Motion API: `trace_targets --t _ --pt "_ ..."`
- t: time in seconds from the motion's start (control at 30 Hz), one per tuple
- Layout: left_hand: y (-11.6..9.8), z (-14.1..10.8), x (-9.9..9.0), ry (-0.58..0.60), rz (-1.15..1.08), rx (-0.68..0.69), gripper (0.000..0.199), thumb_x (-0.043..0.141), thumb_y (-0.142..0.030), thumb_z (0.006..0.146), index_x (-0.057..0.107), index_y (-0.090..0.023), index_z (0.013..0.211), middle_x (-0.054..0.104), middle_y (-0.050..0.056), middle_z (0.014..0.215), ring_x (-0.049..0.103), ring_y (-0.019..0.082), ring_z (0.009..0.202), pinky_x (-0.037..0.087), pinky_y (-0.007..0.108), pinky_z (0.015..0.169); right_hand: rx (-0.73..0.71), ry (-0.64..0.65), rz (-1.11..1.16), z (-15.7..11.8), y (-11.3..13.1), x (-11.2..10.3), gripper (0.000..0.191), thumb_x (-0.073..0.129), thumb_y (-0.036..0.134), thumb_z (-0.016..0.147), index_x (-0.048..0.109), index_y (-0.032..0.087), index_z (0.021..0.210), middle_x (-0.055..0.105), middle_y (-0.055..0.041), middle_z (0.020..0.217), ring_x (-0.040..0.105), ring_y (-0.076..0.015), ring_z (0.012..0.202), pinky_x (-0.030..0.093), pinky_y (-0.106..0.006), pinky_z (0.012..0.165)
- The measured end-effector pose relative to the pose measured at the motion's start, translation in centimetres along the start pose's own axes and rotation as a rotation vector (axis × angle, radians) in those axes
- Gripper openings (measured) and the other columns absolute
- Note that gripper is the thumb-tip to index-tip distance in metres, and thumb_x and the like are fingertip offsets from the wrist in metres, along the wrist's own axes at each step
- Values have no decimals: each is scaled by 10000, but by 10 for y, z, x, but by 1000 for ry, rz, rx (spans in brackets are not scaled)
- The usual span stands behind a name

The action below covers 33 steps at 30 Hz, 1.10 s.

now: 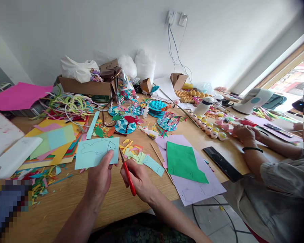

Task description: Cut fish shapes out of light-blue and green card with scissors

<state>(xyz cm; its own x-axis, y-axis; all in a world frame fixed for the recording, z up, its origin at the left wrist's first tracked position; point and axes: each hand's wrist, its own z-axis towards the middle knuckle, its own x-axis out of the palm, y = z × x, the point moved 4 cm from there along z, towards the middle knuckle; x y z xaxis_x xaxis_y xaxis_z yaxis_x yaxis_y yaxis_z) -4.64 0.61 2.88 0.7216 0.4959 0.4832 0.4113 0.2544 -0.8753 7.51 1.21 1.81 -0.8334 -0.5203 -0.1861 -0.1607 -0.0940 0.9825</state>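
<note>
— Where are we with the fish drawing (97,147)?
— Drawn, not cut out: our left hand (101,175) pinches its pale-blue paper (81,162) above the table (71,197); our right hand (141,178) is closed round red-handled scissors (129,179) beside it.

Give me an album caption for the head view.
Left hand holding light-blue paper bearing a fish drawing, right hand holding red-handled scissors beside it, over a wooden table.

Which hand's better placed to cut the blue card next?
Right hand, likely: it holds the red-handled scissors, blades close to the right edge of the blue card. Left hand is occupied gripping that card, thumb on its face.
</note>
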Motion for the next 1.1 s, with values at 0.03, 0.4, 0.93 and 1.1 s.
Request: trace_targets --t 0.03,0.4,0.93,1.1 --pt "1 0 -1 -7 7 4 246 720 -211 578 532 -226 736 555 -67 639 500 116 556 384 229 459 -4 2 6 0 0 0 239 458 345 822 442 202 631 397 47 538 356 -105 520 286 -235 498" --pt "10 1 -7 -105 61 9 191 721 -221 557 530 -209 562 554 -71 583 485 98 519 397 214 453 -28 23 93 1 -9 5 230 441 320 841 463 190 653 405 45 531 361 -98 503 283 -221 481" --pt "15 -2 -6 -63 58 -22 175 710 -240 555 541 -205 529 536 -85 473 433 89 408 392 207 379 -53 7 59 -3 -15 3 352 441 449 892 458 186 658 405 31 553 379 -99 533 304 -214 481" --pt "15 -2 -7 -106 62 -48 179 712 -243 529 538 -201 528 577 -76 497 430 85 405 394 205 375 -58 13 68 -3 -19 4 343 449 439 890 455 186 658 406 39 539 381 -84 483 312 -199 442"
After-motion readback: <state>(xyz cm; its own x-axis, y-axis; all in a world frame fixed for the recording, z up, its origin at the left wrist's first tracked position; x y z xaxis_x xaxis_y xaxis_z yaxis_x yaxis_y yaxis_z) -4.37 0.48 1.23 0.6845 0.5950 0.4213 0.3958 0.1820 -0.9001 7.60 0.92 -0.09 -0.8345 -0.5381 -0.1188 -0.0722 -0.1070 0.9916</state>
